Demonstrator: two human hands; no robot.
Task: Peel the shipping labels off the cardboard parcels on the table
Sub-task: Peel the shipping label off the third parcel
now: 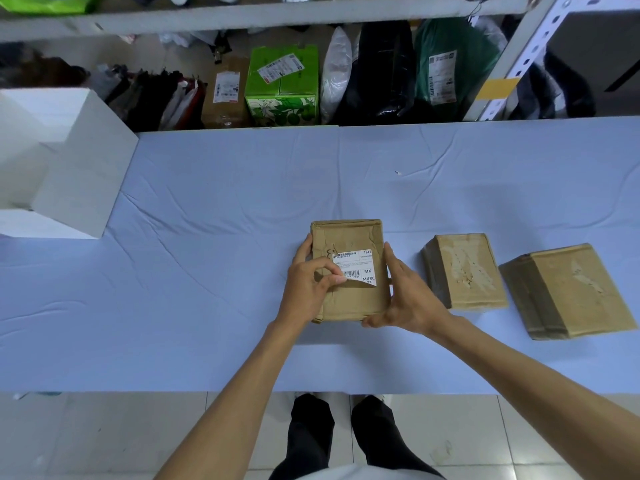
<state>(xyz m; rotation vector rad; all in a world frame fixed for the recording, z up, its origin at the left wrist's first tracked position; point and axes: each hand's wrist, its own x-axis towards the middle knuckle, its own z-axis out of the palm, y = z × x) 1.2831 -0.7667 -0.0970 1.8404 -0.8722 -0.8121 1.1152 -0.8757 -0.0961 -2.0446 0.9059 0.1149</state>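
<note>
A brown cardboard parcel [349, 237] lies on the pale blue table [207, 271] just ahead of me. On its top sits a white shipping label [360, 268] with a barcode; its lower edge curls up off the cardboard. My left hand [308, 285] pinches the label's left part between thumb and fingers. My right hand [405, 296] steadies the parcel, fingers straight along its right side and thumb at the near corner. To the right lie two more parcels [464, 271] [568, 289], each showing torn pale patches and no label.
A white open box [72, 168] stands at the table's left end. Behind the table, a shelf holds a green carton [282, 84], bags and other labelled packages. A metal rack post [519, 64] rises at the back right.
</note>
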